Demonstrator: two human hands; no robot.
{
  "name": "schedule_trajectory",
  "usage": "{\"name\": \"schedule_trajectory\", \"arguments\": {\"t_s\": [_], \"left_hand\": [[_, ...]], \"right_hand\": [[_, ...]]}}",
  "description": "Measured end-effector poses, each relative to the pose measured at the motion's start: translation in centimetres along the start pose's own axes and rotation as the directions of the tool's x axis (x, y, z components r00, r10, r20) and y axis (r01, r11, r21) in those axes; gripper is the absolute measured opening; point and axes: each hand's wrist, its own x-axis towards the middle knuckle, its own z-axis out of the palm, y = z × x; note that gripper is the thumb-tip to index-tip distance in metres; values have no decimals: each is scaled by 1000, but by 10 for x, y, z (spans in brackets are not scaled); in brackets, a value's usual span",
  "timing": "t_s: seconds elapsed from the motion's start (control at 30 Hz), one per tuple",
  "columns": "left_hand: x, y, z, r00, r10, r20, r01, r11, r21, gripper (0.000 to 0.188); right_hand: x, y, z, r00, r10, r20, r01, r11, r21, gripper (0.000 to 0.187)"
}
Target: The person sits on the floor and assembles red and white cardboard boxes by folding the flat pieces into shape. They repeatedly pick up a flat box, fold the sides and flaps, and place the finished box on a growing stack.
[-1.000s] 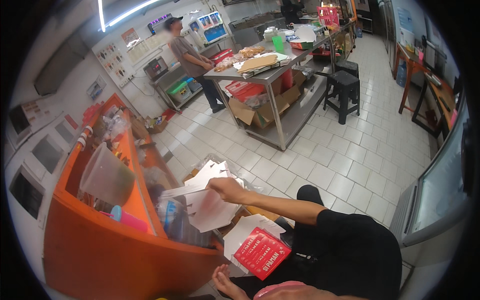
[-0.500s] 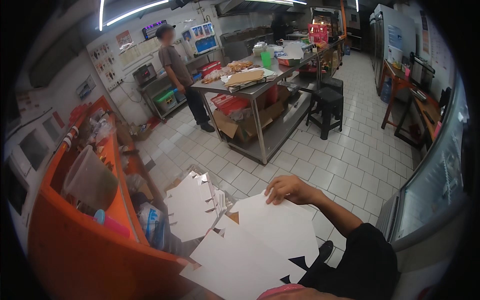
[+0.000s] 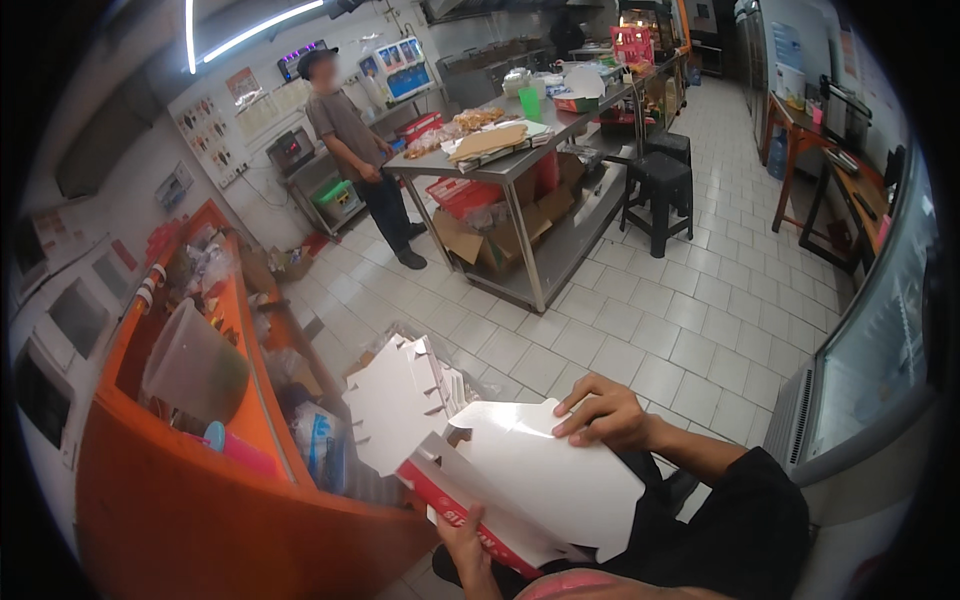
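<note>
A flat, unfolded cardboard box blank [image 3: 540, 480], white inside with a red printed outer face, lies across my lap. My right hand [image 3: 605, 412] rests on its upper edge, fingers spread over the white face. My left hand [image 3: 465, 545] grips its lower red edge from beneath. Just left of it stands a stack of several more white box blanks [image 3: 395, 400], leaning upright beside the orange counter [image 3: 190, 500].
A clear plastic jug [image 3: 195, 365] sits on the orange counter. A person in a cap [image 3: 350, 135] stands by the far wall. A steel table [image 3: 520, 160] loaded with boxes and food stands mid-room, black stools [image 3: 660, 185] beside it. A glass-fronted cabinet [image 3: 870, 340] is on my right.
My right hand has drawn one blank off the stack toward my lap. My left hand has taken its lower edge. The small red and white folded box seen earlier is out of sight.
</note>
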Motion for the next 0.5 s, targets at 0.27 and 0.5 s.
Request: {"name": "schedule_trajectory", "arguments": {"t_s": [0.27, 0.5], "left_hand": [[4, 60, -30, 874, 350, -338, -334, 937, 105, 58], [-18, 75, 4, 686, 718, -119, -517, 596, 614, 43]], "right_hand": [[25, -37, 10, 912, -163, 376, 233, 961, -150, 15], [18, -38, 45, 764, 155, 626, -250, 966, 67, 95]]}}
